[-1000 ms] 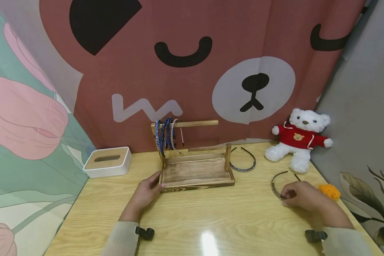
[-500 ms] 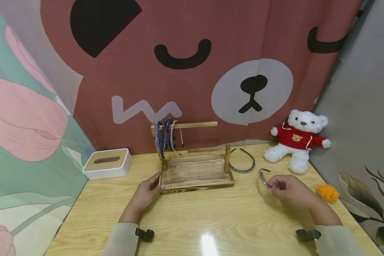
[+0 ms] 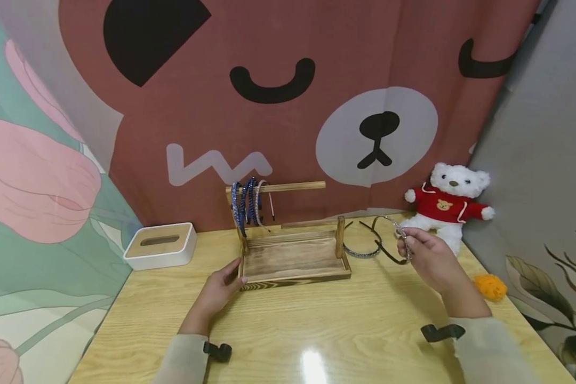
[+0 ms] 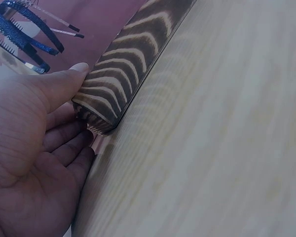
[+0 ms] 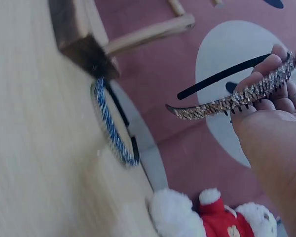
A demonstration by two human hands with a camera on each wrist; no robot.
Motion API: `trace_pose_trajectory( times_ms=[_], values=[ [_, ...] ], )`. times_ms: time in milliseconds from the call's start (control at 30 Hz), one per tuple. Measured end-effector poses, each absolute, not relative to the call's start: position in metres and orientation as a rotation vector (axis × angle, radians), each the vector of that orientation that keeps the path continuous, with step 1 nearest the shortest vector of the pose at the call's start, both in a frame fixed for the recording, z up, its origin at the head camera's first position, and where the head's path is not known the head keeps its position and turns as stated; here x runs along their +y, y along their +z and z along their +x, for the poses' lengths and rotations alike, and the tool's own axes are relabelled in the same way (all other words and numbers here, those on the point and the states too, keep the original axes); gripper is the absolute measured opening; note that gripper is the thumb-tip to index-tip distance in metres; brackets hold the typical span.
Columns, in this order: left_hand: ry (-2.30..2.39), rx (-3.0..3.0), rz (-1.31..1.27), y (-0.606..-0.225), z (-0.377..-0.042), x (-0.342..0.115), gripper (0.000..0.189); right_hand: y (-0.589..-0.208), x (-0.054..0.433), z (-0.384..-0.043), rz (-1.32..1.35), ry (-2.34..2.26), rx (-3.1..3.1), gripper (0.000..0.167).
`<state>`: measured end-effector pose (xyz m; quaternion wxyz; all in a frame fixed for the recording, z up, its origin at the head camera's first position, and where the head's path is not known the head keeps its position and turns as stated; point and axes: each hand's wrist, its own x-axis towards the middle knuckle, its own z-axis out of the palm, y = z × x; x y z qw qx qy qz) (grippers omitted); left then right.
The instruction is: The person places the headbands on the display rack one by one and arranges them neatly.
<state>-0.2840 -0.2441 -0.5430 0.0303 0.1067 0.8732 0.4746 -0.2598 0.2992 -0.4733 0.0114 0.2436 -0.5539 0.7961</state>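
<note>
My right hand (image 3: 428,260) pinches a headband (image 5: 214,107) set with silvery stones, with small comb teeth along its inner side. It is raised above the table, its open ends pointing left. My left hand (image 3: 217,289) grips the near left corner of a wooden headband stand (image 3: 295,276), thumb on the rim and fingers against the side. Several headbands (image 3: 245,207), blue ones and a pale pink one, hang at the left end of the stand's top bar (image 3: 297,186). Another headband (image 5: 110,127), blue and silver, lies on the table just right of the stand.
A white tissue box (image 3: 184,250) with a wooden lid stands at the back left. To the right a white teddy bear (image 3: 444,205) in a red sweater sits against the wall. An orange fluffy ball (image 3: 491,287) lies near the right edge of the table (image 3: 269,330).
My right hand has lifted the silvery headband off the table, carried it left and up, and turned its open ends leftward. The left hand stays at the stand's corner.
</note>
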Motion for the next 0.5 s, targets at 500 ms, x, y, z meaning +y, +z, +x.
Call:
trace_pose_trajectory(
  times_ms=[500],
  values=[
    [1.471,2.672,0.306,-0.542,-0.284,-0.243,0.067,-0.446,0.263,-0.268,1.062,2.766,-1.275,0.053]
  ],
)
